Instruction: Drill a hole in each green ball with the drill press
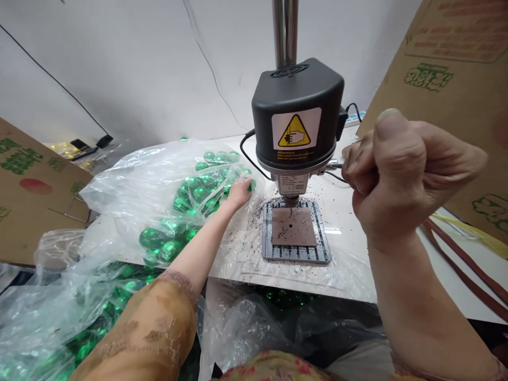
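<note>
My left hand (239, 194) reaches to the right edge of a clear plastic bag (119, 174) and closes on a shiny green ball (251, 186), mostly hidden by the fingers. More green balls (198, 193) lie in the bag beside it. My right hand (397, 174) is a fist around the lever (334, 164) of a small black bench drill press (298, 100); the lever's end is hidden inside the fist. Below the drill head, a brown square plate (283, 235) with a dark hole rests on the slotted metal base (323, 248), sprinkled with dark shavings.
Cardboard boxes stand at the left (35, 185) and right (448, 106). Brown straps (464, 264) lie on the white table (349, 211) at right. Below the table's front edge is a second plastic bag of green balls (119, 296). A power strip (353, 119) sits behind the drill.
</note>
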A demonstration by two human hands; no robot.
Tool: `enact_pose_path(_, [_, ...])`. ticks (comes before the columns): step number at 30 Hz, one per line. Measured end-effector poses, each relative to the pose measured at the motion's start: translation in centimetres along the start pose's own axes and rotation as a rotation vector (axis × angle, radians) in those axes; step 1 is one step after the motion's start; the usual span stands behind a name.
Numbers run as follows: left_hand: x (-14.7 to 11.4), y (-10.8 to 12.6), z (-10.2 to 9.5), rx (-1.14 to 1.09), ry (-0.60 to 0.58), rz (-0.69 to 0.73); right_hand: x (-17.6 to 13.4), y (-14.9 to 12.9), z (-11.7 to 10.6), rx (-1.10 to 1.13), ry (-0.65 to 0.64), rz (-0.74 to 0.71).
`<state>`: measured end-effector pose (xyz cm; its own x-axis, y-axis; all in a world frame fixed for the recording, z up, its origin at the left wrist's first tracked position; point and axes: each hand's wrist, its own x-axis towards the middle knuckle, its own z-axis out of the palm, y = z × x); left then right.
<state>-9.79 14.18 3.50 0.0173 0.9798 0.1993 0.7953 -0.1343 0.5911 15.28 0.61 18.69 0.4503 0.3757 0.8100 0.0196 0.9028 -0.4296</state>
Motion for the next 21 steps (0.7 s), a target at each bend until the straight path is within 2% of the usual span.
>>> enact_pose_path(3, [0.6,0.1,0.6,-0.092,-0.016,-0.006,0.0,0.1,-0.1,0.001,-0.002,0.002])
enact_pose_path(6, [-0.3,0.1,0.4,-0.206,0.033,-0.059,0.0,0.3,-0.1,0.023,-0.001,-0.005])
enact_pose_path(10, [-3.9,0.1,-1.0,-0.383,0.126,-0.167,-0.1,0.4,-0.3,0.027,-0.004,-0.008])
enact_pose_path(12, [-6.4,0.5,-1.8,-0.576,0.193,-0.211,-0.2,0.4,-0.4,0.016,-0.006,-0.008])
enact_pose_path(14, [-9.1,1.4,-2.4,-0.773,0.227,-0.197,-0.3,0.3,-0.4,0.016,-0.010,-0.016])
enact_pose_path(17, [-12.5,3.5,-2.3,-0.862,0.150,-0.077,-0.4,0.2,-0.5,0.007,-0.016,-0.025])
enact_pose_path(21, [-14.6,6.0,-0.1,-0.847,-0.022,0.015,-0.6,0.0,-0.6,-0.057,-0.016,0.043])
